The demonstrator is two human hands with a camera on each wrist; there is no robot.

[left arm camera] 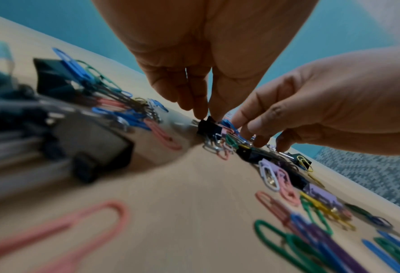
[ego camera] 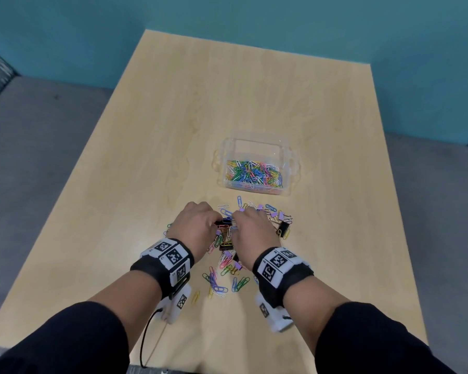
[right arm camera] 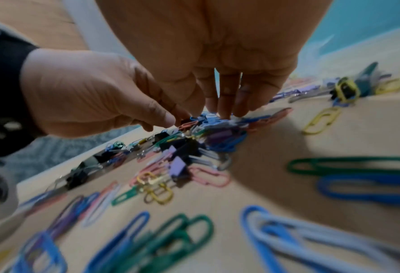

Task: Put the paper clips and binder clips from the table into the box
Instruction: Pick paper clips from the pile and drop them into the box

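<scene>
A clear plastic box [ego camera: 289, 168] beyond the hands holds several coloured paper clips [ego camera: 254, 172]. Nearer me, a pile of paper clips and binder clips [ego camera: 224, 268] lies on the wooden table [ego camera: 173, 130]. Both hands meet at the pile's far part. My left hand [ego camera: 217, 222] pinches a small black binder clip [left arm camera: 205, 127] between thumb and fingertips [left arm camera: 200, 110]. My right hand [ego camera: 237, 220] points its fingers [right arm camera: 225, 109] down into a bunch of blue and pink paper clips [right arm camera: 220, 122], with the thumb closing against them. More black and lilac binder clips [ego camera: 281, 226] lie to the right.
Loose paper clips [ego camera: 216, 286] are scattered toward me between the wrists. A grey floor [ego camera: 38, 157] surrounds the table and a teal wall [ego camera: 227, 12] stands behind. The table's left edge runs close to the left forearm.
</scene>
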